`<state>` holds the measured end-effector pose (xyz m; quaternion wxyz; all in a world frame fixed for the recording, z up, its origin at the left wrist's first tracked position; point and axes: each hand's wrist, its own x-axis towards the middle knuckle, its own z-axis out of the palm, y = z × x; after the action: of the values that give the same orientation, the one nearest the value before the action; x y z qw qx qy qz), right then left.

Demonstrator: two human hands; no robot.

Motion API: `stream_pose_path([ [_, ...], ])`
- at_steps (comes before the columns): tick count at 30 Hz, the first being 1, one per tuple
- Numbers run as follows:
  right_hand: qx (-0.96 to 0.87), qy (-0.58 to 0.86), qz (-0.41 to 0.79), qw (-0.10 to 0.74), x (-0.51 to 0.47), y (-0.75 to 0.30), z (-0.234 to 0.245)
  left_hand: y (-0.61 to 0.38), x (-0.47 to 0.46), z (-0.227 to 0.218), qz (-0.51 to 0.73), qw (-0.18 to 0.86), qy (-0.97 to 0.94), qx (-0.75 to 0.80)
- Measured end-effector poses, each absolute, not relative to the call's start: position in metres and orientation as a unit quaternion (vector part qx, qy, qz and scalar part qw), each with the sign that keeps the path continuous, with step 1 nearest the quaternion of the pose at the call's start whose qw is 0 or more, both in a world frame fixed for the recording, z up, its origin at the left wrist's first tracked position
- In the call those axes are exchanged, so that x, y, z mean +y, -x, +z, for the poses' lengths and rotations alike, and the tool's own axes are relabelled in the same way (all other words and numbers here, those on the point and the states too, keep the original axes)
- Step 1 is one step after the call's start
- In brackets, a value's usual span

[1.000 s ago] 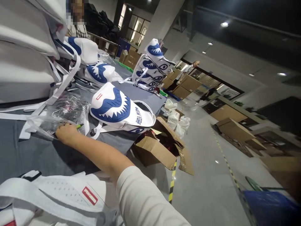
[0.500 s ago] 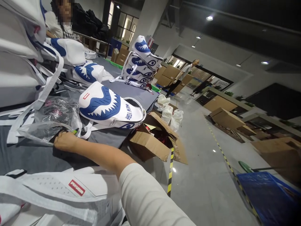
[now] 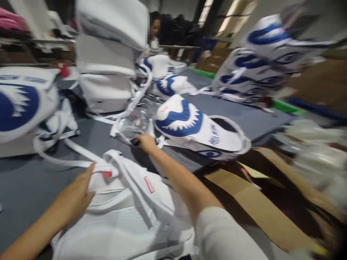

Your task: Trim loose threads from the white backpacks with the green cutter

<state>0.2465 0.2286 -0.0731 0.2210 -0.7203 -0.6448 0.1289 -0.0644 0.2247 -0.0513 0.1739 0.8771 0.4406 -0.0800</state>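
Note:
A white backpack point(image 3: 127, 216) with a small red label lies in front of me on the grey table point(image 3: 24, 187). My left hand point(image 3: 77, 193) rests on its top edge near the straps, fingers curled against the fabric. My right hand point(image 3: 146, 141) reaches forward, closed on a small dark thing at the edge of a clear plastic bag point(image 3: 137, 121). Just right of that hand lies a white backpack with a blue shark-mouth print point(image 3: 197, 128).
Stacks of white backpacks point(image 3: 108, 54) stand at the back left, another shark-print stack point(image 3: 260, 68) at the back right, one more bag point(image 3: 21, 104) at the far left. An open cardboard box point(image 3: 260, 202) sits below the table's right edge. A person sits behind the stacks.
The view has swung left and down onto the table. My left hand has come into view on the white backpack. My right hand stays at the plastic bag.

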Motion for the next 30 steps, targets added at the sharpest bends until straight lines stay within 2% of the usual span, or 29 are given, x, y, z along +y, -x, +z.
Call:
stream_pose_path([
  [3,-0.57,0.731,0.111,0.359,0.223,-0.24,-0.069,0.076,0.217,-0.044,-0.121,0.181,-0.85,0.479],
  [5,-0.542,0.724,0.118,0.41,0.207,-0.23,-0.058,0.07,0.216,-0.041,-0.127,0.177,-0.85,0.48],
  [9,-0.49,0.656,0.252,0.515,0.16,-0.2,-0.027,0.061,0.215,-0.035,-0.126,0.172,-0.853,0.476],
  [11,-0.484,0.618,0.319,0.531,0.142,-0.185,-0.016,0.06,0.212,-0.031,-0.12,0.178,-0.854,0.473],
  [15,-0.55,0.589,0.323,0.497,0.12,-0.162,-0.007,0.073,0.2,-0.025,-0.062,0.209,-0.851,0.478],
  [21,-0.65,0.59,0.247,0.41,0.101,-0.138,-0.009,0.126,0.155,-0.055,0.144,0.358,-0.806,0.449],
  [26,-0.738,0.602,0.168,0.256,0.108,-0.114,-0.01,0.145,0.121,-0.094,0.243,0.32,-0.778,0.483],
  [30,-0.771,0.603,0.067,0.195,0.121,-0.105,-0.001,0.142,0.118,-0.105,0.283,0.309,-0.772,0.479],
])
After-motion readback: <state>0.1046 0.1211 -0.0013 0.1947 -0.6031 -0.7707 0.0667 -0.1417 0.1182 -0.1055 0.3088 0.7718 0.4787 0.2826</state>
